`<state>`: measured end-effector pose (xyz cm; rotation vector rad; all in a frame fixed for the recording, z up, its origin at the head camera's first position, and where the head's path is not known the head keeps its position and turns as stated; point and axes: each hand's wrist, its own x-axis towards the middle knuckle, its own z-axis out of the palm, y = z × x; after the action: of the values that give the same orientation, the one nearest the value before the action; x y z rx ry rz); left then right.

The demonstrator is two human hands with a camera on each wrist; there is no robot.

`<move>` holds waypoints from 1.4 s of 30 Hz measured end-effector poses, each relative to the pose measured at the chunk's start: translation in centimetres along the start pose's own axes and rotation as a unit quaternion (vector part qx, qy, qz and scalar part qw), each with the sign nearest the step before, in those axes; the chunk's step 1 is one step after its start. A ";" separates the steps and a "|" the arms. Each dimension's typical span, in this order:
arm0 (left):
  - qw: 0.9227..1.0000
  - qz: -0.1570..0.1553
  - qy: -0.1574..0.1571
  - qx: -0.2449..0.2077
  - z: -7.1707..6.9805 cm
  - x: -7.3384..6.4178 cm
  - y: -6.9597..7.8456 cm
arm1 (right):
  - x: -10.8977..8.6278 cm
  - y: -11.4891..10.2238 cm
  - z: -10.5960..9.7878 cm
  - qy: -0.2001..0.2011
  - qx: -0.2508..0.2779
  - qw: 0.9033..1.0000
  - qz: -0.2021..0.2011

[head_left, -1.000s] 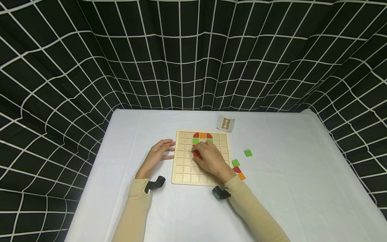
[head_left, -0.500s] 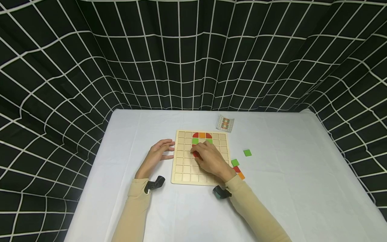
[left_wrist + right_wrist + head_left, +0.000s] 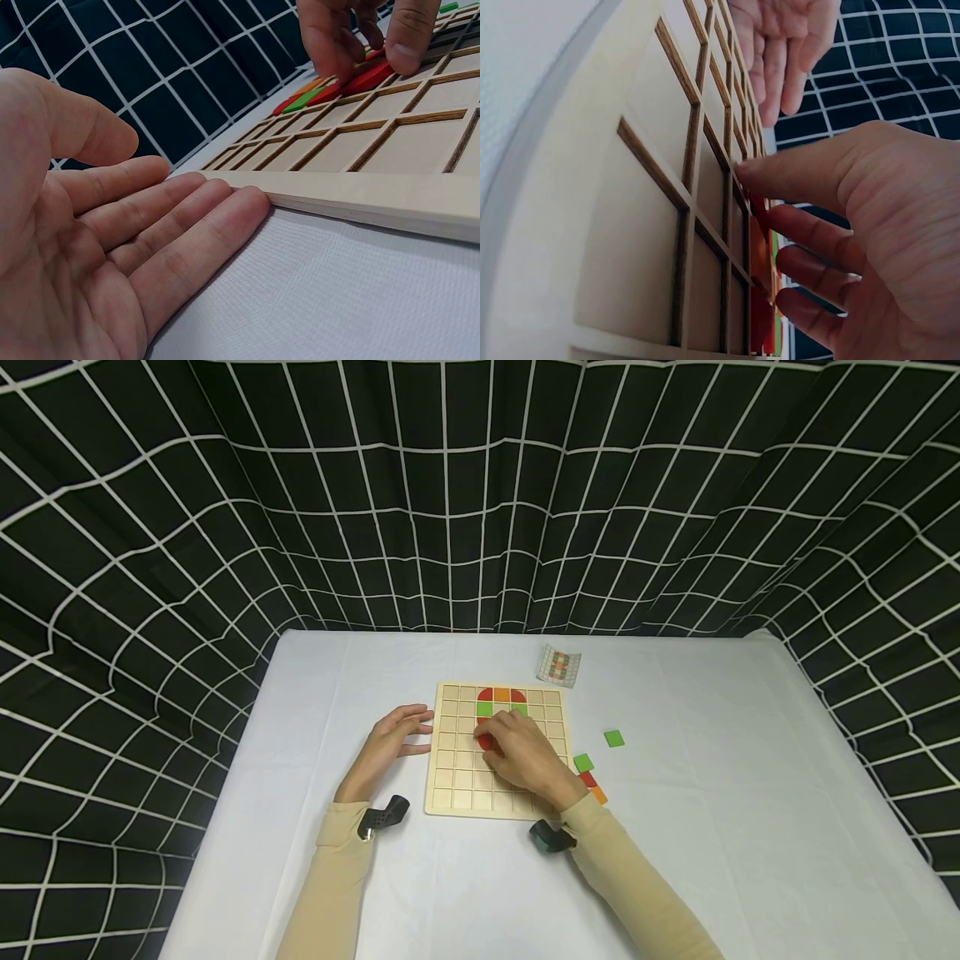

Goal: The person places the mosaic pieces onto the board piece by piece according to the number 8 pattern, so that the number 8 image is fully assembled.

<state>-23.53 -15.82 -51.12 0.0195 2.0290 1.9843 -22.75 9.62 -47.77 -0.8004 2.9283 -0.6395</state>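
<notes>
A wooden grid board [image 3: 453, 785] lies on the white cloth, with colored tiles set in its far middle cells. My right hand [image 3: 522, 757] is over these tiles, with thumb and fingers at a red tile [image 3: 485, 742] with a rounded edge. In the left wrist view, the red tile [image 3: 370, 78] shows between the thumb and a finger, down in the grid. My left hand [image 3: 390, 740] lies beside the board's left edge, fingers extended, fingertips right at the rim. Green tiles [image 3: 486, 708] and an orange tile [image 3: 502, 694] sit at the far rows; my right hand hides others.
Right of the board lie two loose green tiles [image 3: 614, 739], a red tile [image 3: 587, 779] and an orange tile [image 3: 598, 795]. A small paper [image 3: 558, 667] printed with a colored grid pattern lies beyond the board. Black gridded curtains [image 3: 480, 527] surround the table.
Under my right fingers, the red tile has shifted slightly and now lies flatter in its cell. My left hand has kept its place beside the board.
</notes>
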 end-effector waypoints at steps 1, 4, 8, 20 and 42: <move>1.000 0.000 0.000 0.000 0.0 0.0 0.0 | 0.0 0.0 0.0 0.001 -0.001 1.000 0.001; 1.000 -0.002 0.005 -0.002 0.0 -0.1 0.0 | -0.1 0.0 -0.1 -0.001 0.001 1.000 0.003; 1.000 0.000 0.004 -0.002 0.0 0.0 0.0 | -0.1 0.1 -0.2 -0.009 0.006 1.000 0.009; 1.000 -0.003 -0.001 -0.002 -0.1 0.1 -0.2 | 0.2 -0.2 0.2 -0.010 0.023 0.999 0.027; 1.000 -0.004 0.005 -0.004 0.0 0.0 -0.1 | 0.3 0.0 0.4 0.031 -0.016 0.999 0.013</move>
<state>-23.53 -15.83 -51.24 -0.0001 2.0236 1.9924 -23.00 9.33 -48.14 -0.7567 3.0064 -0.6284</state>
